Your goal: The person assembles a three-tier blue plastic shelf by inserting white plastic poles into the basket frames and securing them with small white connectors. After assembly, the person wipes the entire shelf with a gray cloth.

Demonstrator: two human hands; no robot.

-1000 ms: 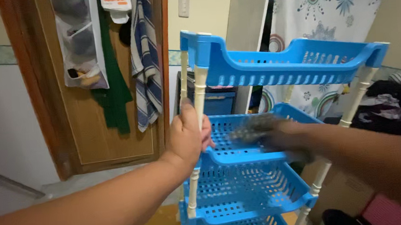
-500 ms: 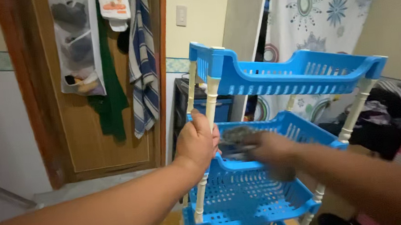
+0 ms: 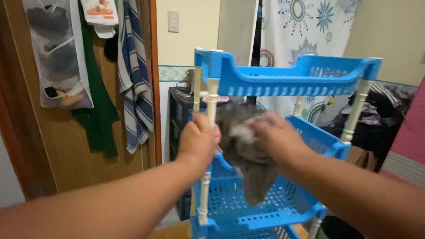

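Tiered rack (image 3: pixel 289 76) stands centre, in front of a curtain (image 3: pixel 310 18). Left hand (image 3: pixel 198 140) wraps the rack's front-left post (image 3: pixel 210 102), between top and second tier. Right hand (image 3: pixel 276 137), just beside it, presses a cloth (image 3: pixel 247 157) over the second tier's front edge. Door (image 3: pixel 74 144) with hanging towels (image 3: pixel 132 70) to the left. Clothes pile (image 3: pixel 381 110) behind right.
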